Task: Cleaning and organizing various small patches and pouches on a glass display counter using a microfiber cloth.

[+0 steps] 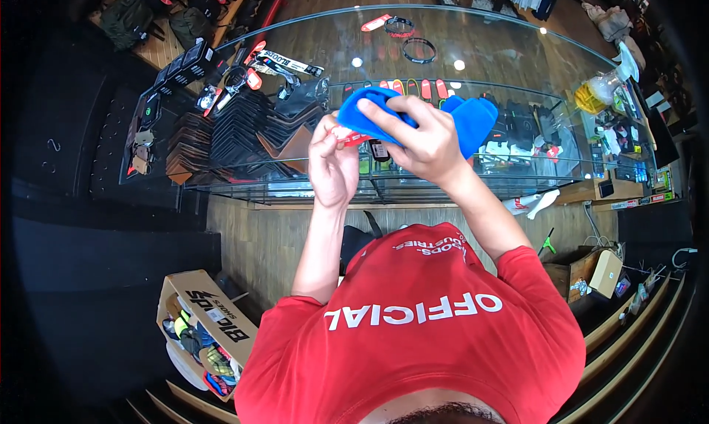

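Note:
Over the glass display counter [509, 62], my right hand [417, 136] grips a bright blue cloth [476, 125], its index finger lying across a folded part at the left. My left hand [329, 162] is closed on a small red-and-white item [347, 136] just beneath the cloth's left end, with its fingertips against the cloth's edge. The red-and-white item is partly covered, so I cannot tell exactly what it is.
Dark and brown leather goods [236, 132] fill the case's left part. Two black bands [419, 60] and a red tag [375, 23] lie on the glass. A spray bottle with yellow liquid [591, 99] stands at the right. An open cardboard box [221, 306] sits at lower left.

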A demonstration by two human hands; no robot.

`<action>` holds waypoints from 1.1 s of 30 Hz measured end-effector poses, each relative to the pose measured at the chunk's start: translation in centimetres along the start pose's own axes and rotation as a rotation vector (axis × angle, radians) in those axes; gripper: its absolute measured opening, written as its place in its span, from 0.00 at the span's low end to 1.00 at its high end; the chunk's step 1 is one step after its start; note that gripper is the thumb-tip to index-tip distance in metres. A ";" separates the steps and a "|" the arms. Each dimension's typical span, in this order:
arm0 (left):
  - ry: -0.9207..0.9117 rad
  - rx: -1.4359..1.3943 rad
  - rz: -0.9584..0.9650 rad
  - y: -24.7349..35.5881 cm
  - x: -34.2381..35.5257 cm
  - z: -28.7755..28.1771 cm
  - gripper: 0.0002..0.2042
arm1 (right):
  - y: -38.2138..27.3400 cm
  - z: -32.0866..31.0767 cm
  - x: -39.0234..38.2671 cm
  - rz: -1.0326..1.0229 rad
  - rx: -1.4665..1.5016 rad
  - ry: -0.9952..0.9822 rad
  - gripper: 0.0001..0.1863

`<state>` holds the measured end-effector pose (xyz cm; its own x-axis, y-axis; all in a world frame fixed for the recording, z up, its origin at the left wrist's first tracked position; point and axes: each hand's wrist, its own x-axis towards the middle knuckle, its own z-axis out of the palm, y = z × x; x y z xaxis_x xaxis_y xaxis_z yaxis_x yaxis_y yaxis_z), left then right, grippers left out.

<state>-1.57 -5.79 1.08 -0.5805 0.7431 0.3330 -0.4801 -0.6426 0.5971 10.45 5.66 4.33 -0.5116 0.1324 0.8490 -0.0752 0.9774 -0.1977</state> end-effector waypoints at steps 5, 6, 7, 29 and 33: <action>-0.096 -0.023 0.017 0.2 0.0 0.2 0.10 | 0.9 0.8 -0.5 0.035 -0.020 0.058 0.20; -0.091 -0.079 0.006 0.0 -0.1 0.0 0.09 | 0.7 0.7 -0.3 0.086 0.045 0.089 0.17; -0.086 -0.135 -0.005 -0.1 -0.3 -0.2 0.09 | 0.6 0.7 -0.2 0.138 0.110 0.119 0.15; 0.008 -0.045 0.164 0.9 0.9 3.2 0.14 | -1.3 -0.4 -0.6 0.275 0.299 -0.008 0.12; 0.085 0.283 0.287 3.7 0.4 1.2 0.20 | 3.3 -5.4 -0.2 0.412 0.030 0.090 0.08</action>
<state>-2.74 -7.64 4.29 -0.7222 0.5157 0.4610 -0.0978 -0.7359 0.6700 14.95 9.71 6.13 -0.4269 0.5267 0.7351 0.0946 0.8345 -0.5429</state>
